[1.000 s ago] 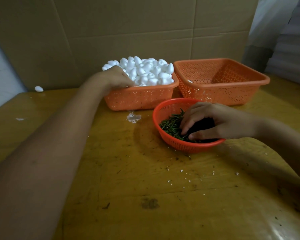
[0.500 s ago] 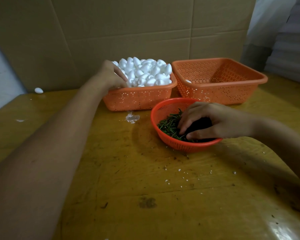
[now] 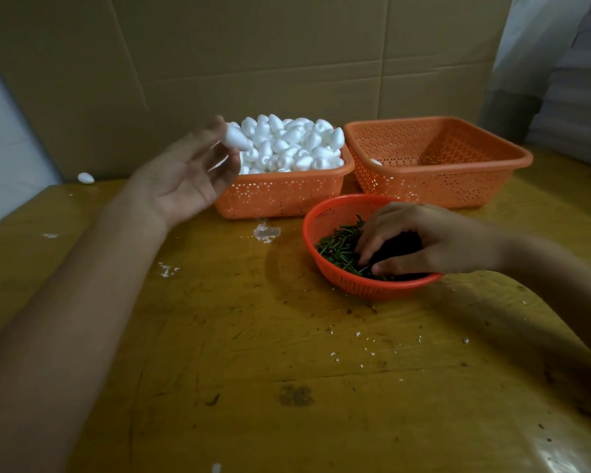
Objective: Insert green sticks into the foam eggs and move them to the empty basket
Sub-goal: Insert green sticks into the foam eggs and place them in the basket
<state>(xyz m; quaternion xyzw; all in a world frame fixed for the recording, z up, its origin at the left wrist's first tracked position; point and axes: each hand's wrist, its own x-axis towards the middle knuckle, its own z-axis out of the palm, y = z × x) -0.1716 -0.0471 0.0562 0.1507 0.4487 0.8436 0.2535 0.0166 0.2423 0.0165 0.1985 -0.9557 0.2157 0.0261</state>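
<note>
My left hand (image 3: 188,179) is raised palm up in front of the full basket and pinches one white foam egg (image 3: 236,138) at its fingertips. Behind it an orange square basket (image 3: 280,196) is heaped with white foam eggs (image 3: 294,145). My right hand (image 3: 420,240) reaches into the round red basket (image 3: 325,216), its curled fingers pinching among the green sticks (image 3: 336,247). A second orange square basket (image 3: 437,186) stands at the back right and holds one white egg (image 3: 376,162) by its left wall.
A stray foam egg (image 3: 86,178) lies at the table's far left by the cardboard wall (image 3: 253,56). White foam crumbs (image 3: 266,232) and dark specks dot the yellow wooden table (image 3: 287,370). Grey stacked material (image 3: 574,97) rises at the far right.
My left hand has lifted out of the egg basket, turned palm up and now holds one egg. My right hand stays in the stick basket.
</note>
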